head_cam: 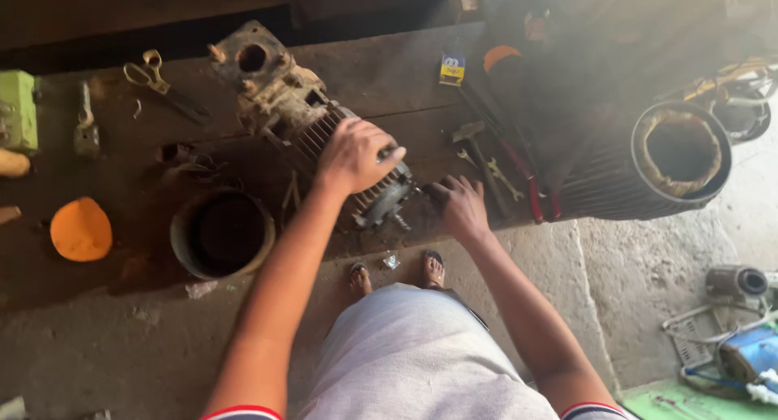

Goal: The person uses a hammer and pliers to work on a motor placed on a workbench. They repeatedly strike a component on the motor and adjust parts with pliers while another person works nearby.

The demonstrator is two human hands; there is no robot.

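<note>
Finned motor [324, 128] under left hand [354, 155]; apparently gripped.

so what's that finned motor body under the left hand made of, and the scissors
Finned motor body: looks like cast metal, dull grey-brown with rusty, grimy patches and ribbed fins. Scissors: metal, with dark blades and brassy-looking handle loops, possibly plated or tarnished.

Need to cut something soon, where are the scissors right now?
In the head view, the scissors lie upper left on the wooden bench, left of the rusty finned motor under the left hand.
</note>
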